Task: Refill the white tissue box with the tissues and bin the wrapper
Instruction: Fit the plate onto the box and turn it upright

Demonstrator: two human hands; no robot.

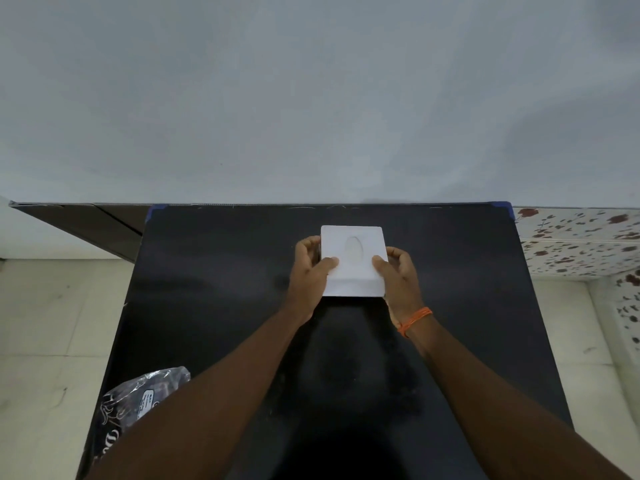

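The white tissue box [353, 259] sits upright mid-table, closed; the crumpled clear wrapper [138, 403] lies near-left.

the white tissue box [353, 259] looks like smooth, matt plastic or card, which of the two cannot be told, with a shallow oval hollow pressed into its top. the table [214, 271] carrying it has a black, smooth top with a dull sheen and faint smudges, and blue tape at its two far corners. at the table's near left corner lies the wrapper [138, 400], thin clear plastic film, glossy and crumpled, printed with a white label. an orange thread band [414, 320] of twisted cord circles the right wrist. the wall [311, 98] behind is plain matt paint. the floor tiles [45, 323] are pale and smooth.
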